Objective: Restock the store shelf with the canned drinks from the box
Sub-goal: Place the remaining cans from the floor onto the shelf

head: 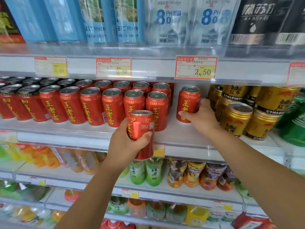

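Stocking nears completion: the right hand [200, 115] grips a red can [188, 103] standing in the shelf [181, 138] gap, while the left hand [127, 142] holds another can [142, 129] below-left, unplaced; box unseen.

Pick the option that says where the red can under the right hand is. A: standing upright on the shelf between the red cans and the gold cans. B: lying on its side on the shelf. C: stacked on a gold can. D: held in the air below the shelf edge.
A: the right hand grips a red can standing upright on the shelf, in the gap beside the gold cans.
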### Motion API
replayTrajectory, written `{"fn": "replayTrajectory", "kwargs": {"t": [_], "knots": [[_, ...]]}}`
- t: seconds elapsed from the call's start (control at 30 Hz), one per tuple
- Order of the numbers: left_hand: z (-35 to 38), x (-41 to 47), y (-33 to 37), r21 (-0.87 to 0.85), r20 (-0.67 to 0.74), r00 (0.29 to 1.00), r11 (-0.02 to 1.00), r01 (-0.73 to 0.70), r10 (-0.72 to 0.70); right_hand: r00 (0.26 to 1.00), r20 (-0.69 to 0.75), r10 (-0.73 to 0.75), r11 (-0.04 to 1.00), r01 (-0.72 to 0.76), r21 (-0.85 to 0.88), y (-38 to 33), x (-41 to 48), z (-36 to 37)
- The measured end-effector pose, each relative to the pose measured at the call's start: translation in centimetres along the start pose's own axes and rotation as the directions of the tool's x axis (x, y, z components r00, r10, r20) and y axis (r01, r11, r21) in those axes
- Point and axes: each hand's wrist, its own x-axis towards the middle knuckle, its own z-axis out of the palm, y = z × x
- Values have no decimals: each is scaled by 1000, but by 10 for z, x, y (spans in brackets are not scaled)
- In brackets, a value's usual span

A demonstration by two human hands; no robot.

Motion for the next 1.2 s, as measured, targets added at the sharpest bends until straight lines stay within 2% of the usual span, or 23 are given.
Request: {"fn": "replayTrajectory", "kwargs": {"t": [0.2,0.37,0.7,1.0,1.17,1.2], "knots": [[3,3,-7,-45,-24,999,998,-35,34,1000,16,-3,996,4,-89,-6,44,13],[3,3,-10,-64,-30,999,997,-40,38,999,-48,7,985,-15,-173,-7,73,31],[2,4,-9,-71,-12,1000,997,-21,20,992,-118,41,984,-61,-169,-5,107,42],[2,6,-7,-105,5,1000,994,5,-5,988,-152,6,995,-21,-101,4,109,44],[1,3,3,-114,26,999,993,32,-29,986,-79,148,985,-154,-74,-14,84,34],[0,3,6,-129,35,998,990,48,-44,989,-69,132,988,-137,-67,-20,73,28]]}}
